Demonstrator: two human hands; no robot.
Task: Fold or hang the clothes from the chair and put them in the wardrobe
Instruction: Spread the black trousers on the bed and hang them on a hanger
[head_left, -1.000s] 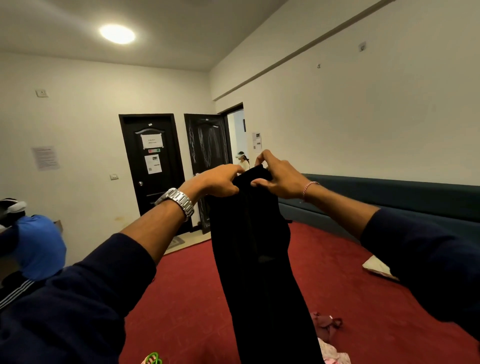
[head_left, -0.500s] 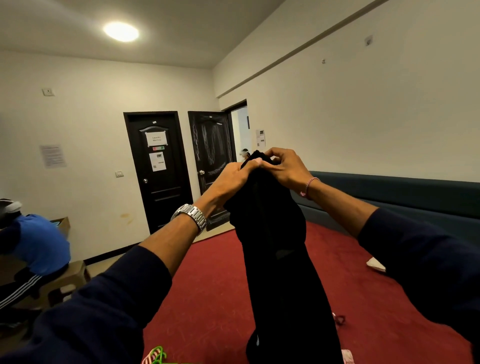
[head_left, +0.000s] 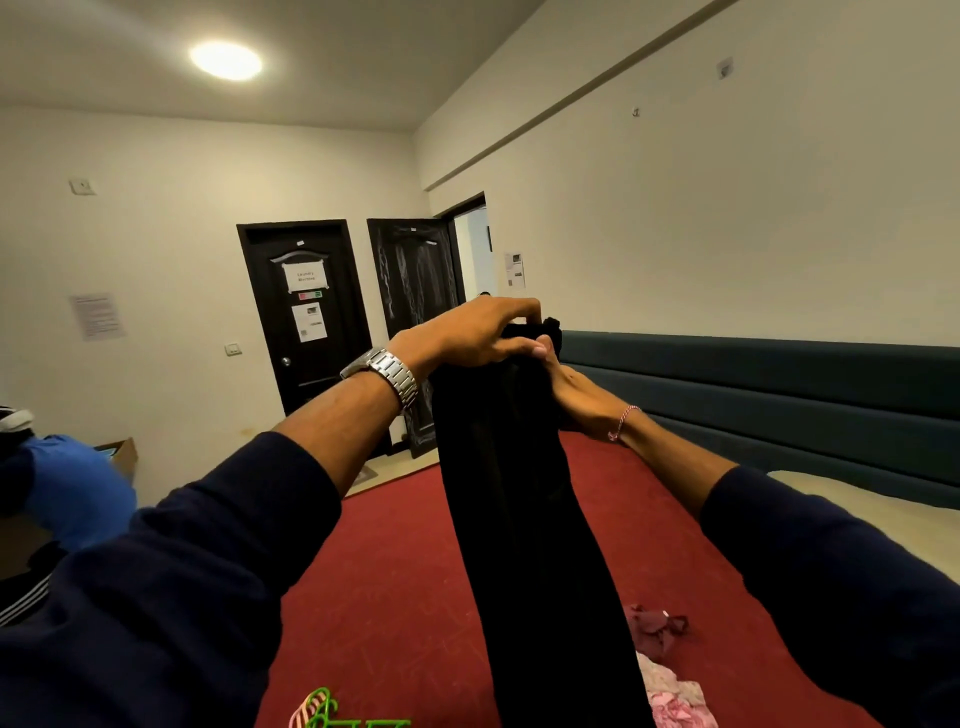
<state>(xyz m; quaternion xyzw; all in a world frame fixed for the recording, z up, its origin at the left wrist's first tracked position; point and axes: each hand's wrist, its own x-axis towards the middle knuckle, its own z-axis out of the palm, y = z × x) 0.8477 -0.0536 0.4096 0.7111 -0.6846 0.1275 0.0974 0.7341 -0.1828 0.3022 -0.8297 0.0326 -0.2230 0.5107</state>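
Observation:
A long black garment (head_left: 524, 519) hangs straight down in front of me, held up at chest height. My left hand (head_left: 467, 332), with a metal watch on its wrist, pinches the garment's top edge from above. My right hand (head_left: 576, 395) sits lower and behind the cloth, its thumb pressed on the top edge and its fingers hidden by the fabric. A maroon piece of clothing (head_left: 657, 626) and a pink one (head_left: 675, 701) lie on the red surface (head_left: 389, 597) below. No chair or wardrobe is in view.
Green and pink hangers (head_left: 322, 712) lie at the bottom edge. A person in a blue top (head_left: 67, 488) sits at the far left. Two black doors (head_left: 306, 317) stand ahead, one open to a doorway (head_left: 475, 249). A dark padded panel (head_left: 769, 395) runs along the right wall.
My left hand has come over the top of the garment while my right hand dropped lower behind it. The view has swung slightly between frames.

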